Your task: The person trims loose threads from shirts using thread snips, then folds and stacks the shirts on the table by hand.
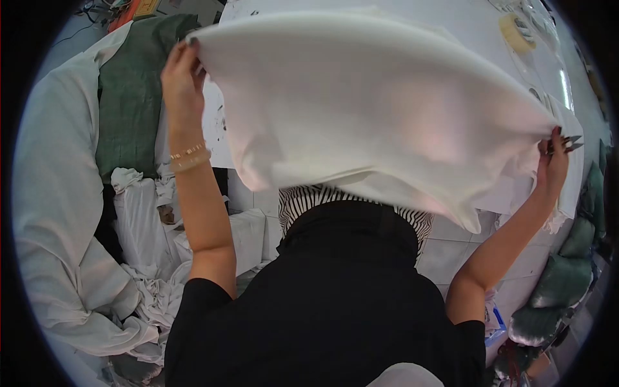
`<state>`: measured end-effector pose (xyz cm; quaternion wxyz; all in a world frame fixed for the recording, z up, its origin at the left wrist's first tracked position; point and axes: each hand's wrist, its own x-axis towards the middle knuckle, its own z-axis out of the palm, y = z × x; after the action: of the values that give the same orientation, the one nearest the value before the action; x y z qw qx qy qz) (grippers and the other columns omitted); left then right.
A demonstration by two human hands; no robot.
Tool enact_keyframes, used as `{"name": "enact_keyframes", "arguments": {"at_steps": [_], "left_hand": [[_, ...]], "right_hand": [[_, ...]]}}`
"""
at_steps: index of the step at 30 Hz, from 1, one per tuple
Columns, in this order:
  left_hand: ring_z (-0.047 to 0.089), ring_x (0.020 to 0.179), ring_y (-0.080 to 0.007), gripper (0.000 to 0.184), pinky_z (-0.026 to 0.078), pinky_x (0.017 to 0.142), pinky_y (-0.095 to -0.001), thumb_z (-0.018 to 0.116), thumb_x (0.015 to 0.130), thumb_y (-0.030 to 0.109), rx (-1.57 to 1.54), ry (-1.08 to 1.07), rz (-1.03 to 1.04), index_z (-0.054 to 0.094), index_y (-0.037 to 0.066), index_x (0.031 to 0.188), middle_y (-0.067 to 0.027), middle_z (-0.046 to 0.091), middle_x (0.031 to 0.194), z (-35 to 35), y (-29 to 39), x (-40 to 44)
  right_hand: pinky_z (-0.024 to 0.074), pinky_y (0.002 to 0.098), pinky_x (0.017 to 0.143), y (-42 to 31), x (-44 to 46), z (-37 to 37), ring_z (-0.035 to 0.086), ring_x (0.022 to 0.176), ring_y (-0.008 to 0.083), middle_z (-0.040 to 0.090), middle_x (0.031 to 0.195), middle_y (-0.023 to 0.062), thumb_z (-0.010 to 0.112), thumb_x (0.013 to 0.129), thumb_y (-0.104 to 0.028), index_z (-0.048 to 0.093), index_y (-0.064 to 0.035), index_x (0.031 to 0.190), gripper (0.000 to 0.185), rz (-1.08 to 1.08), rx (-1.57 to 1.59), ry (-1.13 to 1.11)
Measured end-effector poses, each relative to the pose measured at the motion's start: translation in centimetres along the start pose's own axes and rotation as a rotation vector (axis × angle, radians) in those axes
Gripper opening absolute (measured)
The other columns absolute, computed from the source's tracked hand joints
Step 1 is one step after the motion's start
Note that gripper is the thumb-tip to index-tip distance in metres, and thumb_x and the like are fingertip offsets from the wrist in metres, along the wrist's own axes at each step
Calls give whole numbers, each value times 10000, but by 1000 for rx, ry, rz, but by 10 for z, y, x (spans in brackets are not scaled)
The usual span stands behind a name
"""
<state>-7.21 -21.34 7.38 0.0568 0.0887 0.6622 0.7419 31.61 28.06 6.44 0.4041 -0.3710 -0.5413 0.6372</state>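
A large piece of white cloth (361, 103) is stretched in the air between my two hands, over the near part of the white table (271, 8). My left hand (184, 68) pinches its upper left corner. At the other end, my right hand (553, 161) grips the cloth's right corner, and a small pair of scissors (572, 143) sticks out from the same hand. The cloth's lower edge hangs in loose folds before my waist and hides much of the tabletop.
A roll of yellowish tape (518, 33) lies at the table's far right. To the left are a green sack (129, 97), draped white fabric (55, 193) and crumpled white cloths (158, 297). Green bundles (561, 280) line the right side, near a blue-edged container (496, 326).
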Motion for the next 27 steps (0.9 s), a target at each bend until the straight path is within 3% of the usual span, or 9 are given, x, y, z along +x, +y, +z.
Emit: {"name": "enact_keyframes", "arguments": {"at_steps": [5,7,10,13,15,17,19,23,27], "left_hand": [[611,873,-127,148,475,748,-289,609,922,153,-18,-53,124,630,48,1025,-21,650,948,6,0,113],[620,888,-144,168,480,744,-289,607,921,152,18,-50,119,637,40,1042,-30,660,970,11,-14,142],[313,1375,-324,654,303,1113,-383,522,960,272,296,-207,-35,230,-50,1449,-225,288,1491,45,-12,124],[621,925,-152,211,484,781,-289,594,928,174,815,5,430,642,29,1073,-49,673,1018,56,-39,95],[599,813,-158,236,466,766,-283,609,900,186,809,-292,469,642,14,1058,-53,666,911,48,-50,49],[573,904,-114,227,456,831,-273,594,926,222,655,-818,-3,669,62,1068,-18,676,950,21,-53,-3],[587,837,-88,259,472,803,-261,564,948,231,797,-1051,-426,673,12,1035,-24,676,870,-12,-52,-43],[606,720,-98,257,487,683,-252,531,949,180,846,-734,-877,667,-37,970,-61,668,785,-85,-26,-64],[616,730,-113,211,483,671,-238,544,930,134,1006,-464,-515,663,-36,971,-57,670,798,-129,-32,-49]], "right_hand": [[350,277,547,-32,71,43,390,576,114,466,696,2,714,854,-92,569,-42,856,154,-61,29,-46],[432,268,582,-11,130,33,492,600,129,528,742,22,700,868,-113,589,-2,959,182,-51,-22,-121],[524,279,674,10,142,64,619,703,174,607,854,66,668,891,-143,583,27,1037,239,-68,-110,-73],[539,285,762,7,98,82,665,862,201,639,1114,117,536,966,-243,583,14,1162,327,-117,-415,-151],[519,285,800,1,44,83,654,927,190,637,1153,108,503,956,-219,581,0,1196,334,-96,-600,-286],[504,289,810,9,-7,64,638,976,180,638,1150,109,495,910,-143,582,2,1192,329,71,-572,-622],[510,273,766,21,-62,45,653,928,180,645,1131,120,484,867,-87,580,7,1187,348,404,-520,-750],[488,231,670,28,-103,-20,635,755,137,663,964,95,478,922,-108,584,0,1176,295,522,-507,-479],[389,198,550,57,-107,-58,516,605,66,621,810,32,524,957,-155,637,-18,1103,230,303,-559,-150]]}}
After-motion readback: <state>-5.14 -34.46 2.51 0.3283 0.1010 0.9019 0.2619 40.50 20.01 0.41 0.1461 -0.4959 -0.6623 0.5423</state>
